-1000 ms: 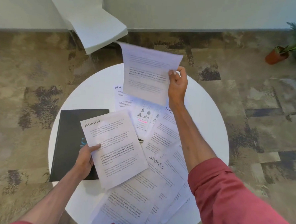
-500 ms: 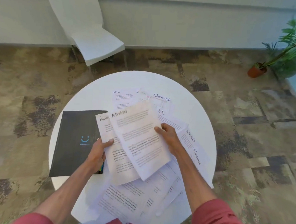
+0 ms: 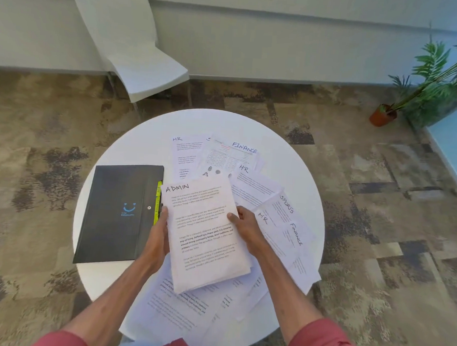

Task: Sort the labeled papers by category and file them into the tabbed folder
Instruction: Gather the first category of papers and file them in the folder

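We record the left grip [image 3: 158, 232] curled round the left edge of the ADMIN stack [image 3: 205, 232], the right grip [image 3: 245, 228] pinching its right edge. The closed folder [image 3: 119, 212] lies just beside, left. Loose sheets [image 3: 285, 228] fan right, passing the near-right rim. Bare tabletop [image 3: 144, 142] shows along the far edge.

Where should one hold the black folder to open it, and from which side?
Probably the front cover's right long edge, near the round snap, coming from the right: the flat black plastic folder lies closed, its yellow-green tabs stick out there, so the spine seems left.
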Tool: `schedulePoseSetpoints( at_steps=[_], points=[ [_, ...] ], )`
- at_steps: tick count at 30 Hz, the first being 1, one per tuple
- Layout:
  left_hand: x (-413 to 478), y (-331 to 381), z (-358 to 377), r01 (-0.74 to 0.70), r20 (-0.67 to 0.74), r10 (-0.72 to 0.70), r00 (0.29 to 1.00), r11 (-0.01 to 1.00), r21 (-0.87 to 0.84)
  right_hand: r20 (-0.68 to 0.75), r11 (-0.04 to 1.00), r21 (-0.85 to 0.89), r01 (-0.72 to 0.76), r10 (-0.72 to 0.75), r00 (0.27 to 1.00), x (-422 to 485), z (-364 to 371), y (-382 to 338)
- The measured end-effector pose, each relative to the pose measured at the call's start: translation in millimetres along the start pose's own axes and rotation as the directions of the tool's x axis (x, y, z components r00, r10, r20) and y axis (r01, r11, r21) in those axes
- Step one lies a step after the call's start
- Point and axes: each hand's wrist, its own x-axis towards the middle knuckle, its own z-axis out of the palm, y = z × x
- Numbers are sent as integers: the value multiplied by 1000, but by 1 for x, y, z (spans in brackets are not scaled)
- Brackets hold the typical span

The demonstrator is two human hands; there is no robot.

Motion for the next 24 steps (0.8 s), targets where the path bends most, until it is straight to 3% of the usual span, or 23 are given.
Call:
schedulePoseSetpoints(
  at_steps=[4, 6, 16, 18, 21, 24],
  points=[
    [10, -6, -8, -43, -31, 52, 998, 969, 244, 12, 998, -20, -56, 56, 998, 1, 18, 4],
    [14, -5, -13, -34, -64, 55, 996, 957, 289, 44, 998, -25, -65, 66, 997, -1, 25, 5],
    [31, 20, -49, -4, -121, 22, 992, 989, 145, 217, 994, -66, -88, 100, 971, 17, 33, -23],
    [36, 27, -57, 8, -128, 9, 992, 992, 128, 177, 995, -76, -65, 78, 981, 33, 27, -34],
    [47, 34, -71, 21, -122, -7, 993, 993, 116, -16, 994, -107, -35, 34, 999, 73, 13, -45],
    [59, 39, -82, 44, -137, -31, 990, 995, 94, -195, 969, -244, -25, -24, 981, 118, -8, -58]
  ],
)
